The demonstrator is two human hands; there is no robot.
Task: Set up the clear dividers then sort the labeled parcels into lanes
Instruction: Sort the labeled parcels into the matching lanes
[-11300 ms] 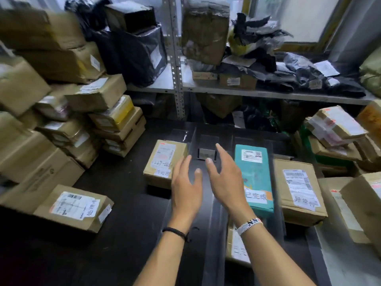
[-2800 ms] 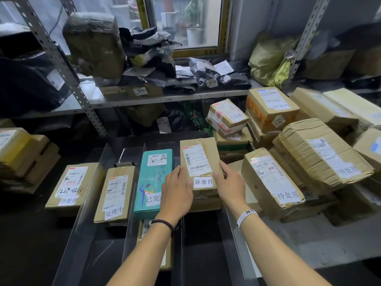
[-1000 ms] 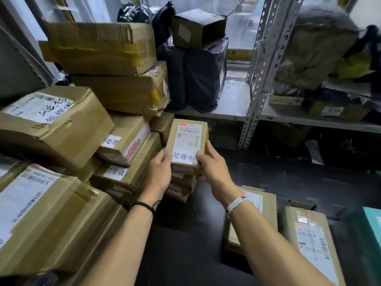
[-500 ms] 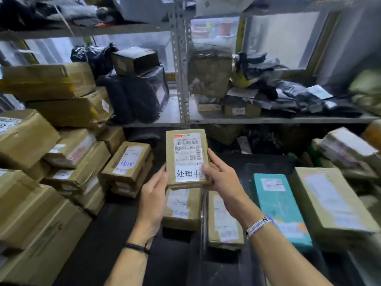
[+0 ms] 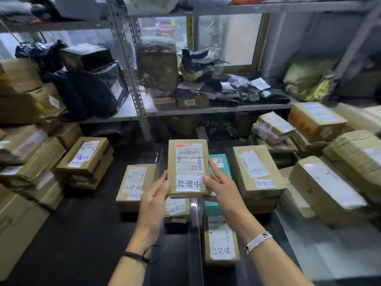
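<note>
One flat brown cardboard parcel (image 5: 188,168) sits between the left hand (image 5: 153,201) and right hand (image 5: 218,186), both gripping its lower sides, above seemingly five laid-out parcels (image 5: 135,185) on the black worktop (image 5: 86,234).

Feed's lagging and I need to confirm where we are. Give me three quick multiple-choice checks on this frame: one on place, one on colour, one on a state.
1. Where is the held parcel?
A. Lying flat on the dark surface.
B. Raised in the air in front of the person.
C. Tucked under an arm.

2. What colour is the parcel just behind the right hand?
A. Teal.
B. Red.
C. White.

3. How is the held parcel gripped?
A. By one hand alone.
B. By neither hand.
C. By both hands.

Key:
1 B, it hangs in the air between the hands.
2 A, the teal parcel shows above and below that hand.
3 C, the left hand and the right hand each pinch a lower side of it.
</note>
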